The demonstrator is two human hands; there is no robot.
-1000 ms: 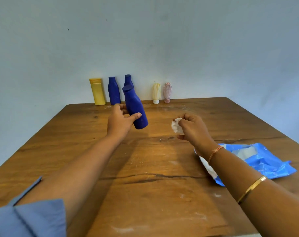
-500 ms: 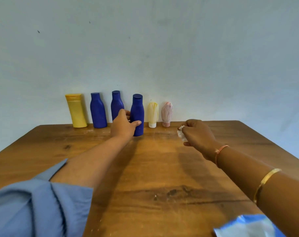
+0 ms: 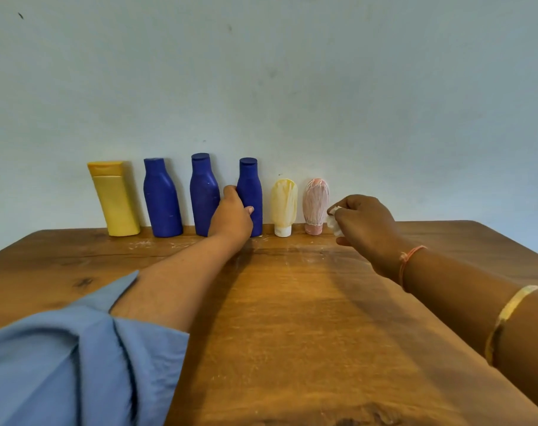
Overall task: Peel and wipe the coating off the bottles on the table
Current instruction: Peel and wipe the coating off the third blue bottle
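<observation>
Bottles [image 3: 162,198] are standing in a row at the table's [image 3: 292,318] far edge, against the wall [image 3: 292,87]. Left hand [image 3: 230,219] is gripping the fourth bottle [image 3: 249,186]; right hand [image 3: 366,226], pinching a wipe [image 3: 335,227], is hovering right of the last bottle [image 3: 315,204].

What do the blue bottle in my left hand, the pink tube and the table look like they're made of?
Blue bottle, held by the left hand: likely matte plastic, even colour, moulded cap. Pink tube: probably soft plastic, under streaky whitish coating. Table: wood, visible grain and knots, slight sheen.

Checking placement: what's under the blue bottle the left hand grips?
The table; the blue bottle stands at its far edge. The left hand hides part of its base.
</observation>
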